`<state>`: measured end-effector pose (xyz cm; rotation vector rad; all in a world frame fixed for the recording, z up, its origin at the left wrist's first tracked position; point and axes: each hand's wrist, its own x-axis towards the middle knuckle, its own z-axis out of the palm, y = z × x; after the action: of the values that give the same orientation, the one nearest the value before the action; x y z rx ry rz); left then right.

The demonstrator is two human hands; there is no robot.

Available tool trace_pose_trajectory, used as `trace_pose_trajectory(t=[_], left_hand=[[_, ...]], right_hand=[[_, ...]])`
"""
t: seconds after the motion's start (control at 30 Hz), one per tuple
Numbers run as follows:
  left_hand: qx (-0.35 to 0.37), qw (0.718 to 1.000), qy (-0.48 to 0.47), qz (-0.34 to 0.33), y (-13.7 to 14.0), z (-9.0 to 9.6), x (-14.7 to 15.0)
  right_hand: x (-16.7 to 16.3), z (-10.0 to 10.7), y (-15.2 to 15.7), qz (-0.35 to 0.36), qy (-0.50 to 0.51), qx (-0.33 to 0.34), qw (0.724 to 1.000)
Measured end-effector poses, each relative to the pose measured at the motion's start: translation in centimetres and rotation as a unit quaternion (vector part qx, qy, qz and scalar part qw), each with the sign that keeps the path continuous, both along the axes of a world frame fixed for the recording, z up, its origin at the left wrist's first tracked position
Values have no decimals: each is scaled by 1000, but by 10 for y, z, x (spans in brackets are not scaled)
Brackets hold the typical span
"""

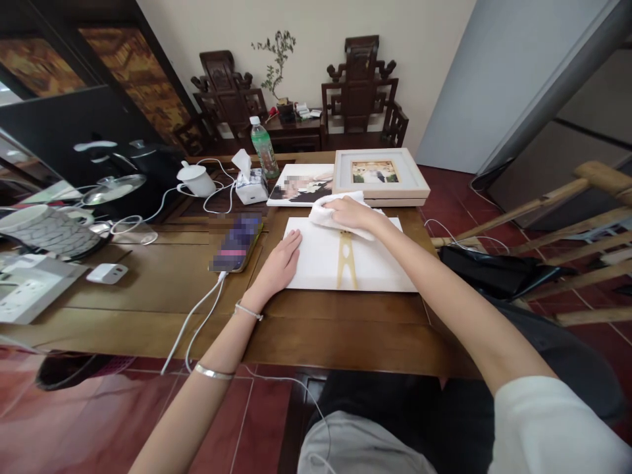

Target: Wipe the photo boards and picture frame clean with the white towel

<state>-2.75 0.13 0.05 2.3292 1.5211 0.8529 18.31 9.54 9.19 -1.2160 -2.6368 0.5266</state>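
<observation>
Evidently a wiping stage: white board braced, white cloth on its far part

The white board lies flat on the wooden table, directly before the person, with a yellowish A-shaped piece down its middle. The left hand grasps nothing; it rests, fingers extended, over the board's left edge. The right hand has the bunched cloth in its grasp, over the board's far edge; how tightly the fingers close is hidden by the folds. I judge the step to be cleaning the surface while the left hand steadies it. A further stroke would call for light pressure and a careful path round the A-shaped piece, which the cloth could snag.

Beyond the board's far edge, room is tight: a flat print lies behind its left part, and a framed picture, partly over that print, behind its right part. Left of the board, past the left hand, lie a phone and its white cable. To the board's right, the table's edge is near, with a wooden chair farther out. The freest space is the bare strip of wood on the board's near side.
</observation>
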Motion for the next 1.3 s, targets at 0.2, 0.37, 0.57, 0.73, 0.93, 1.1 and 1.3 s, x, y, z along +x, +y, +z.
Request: trace_pose_trajectory(t=[0.2, 0.37, 0.57, 0.73, 0.93, 1.1, 1.3], left_hand=[[2, 1000, 2, 1, 1, -2, 0], [2, 1000, -5, -8, 2, -2, -1], [6, 1000, -10, -9, 2, -2, 0], [5, 1000, -19, -9, 2, -3, -1], [-3, 1000, -14, -12, 2, -1, -1], [-9, 1000, -8, -9, 2, 0, -1], [-9, 1000, -11, -4, 3, -2, -1]], right_hand=[[-9, -7, -30, -4, -60, 20, 998], [-12, -18, -91, 54, -98, 68, 991], [-5, -27, -165, 98, -85, 94, 987], [-5, -23, -193, 122, -72, 72, 987], [-6, -18, -164, 106, -49, 50, 992], [-10, -17, -113, 50, -68, 48, 995], [-21, -16, -60, -27, -90, 85, 992]])
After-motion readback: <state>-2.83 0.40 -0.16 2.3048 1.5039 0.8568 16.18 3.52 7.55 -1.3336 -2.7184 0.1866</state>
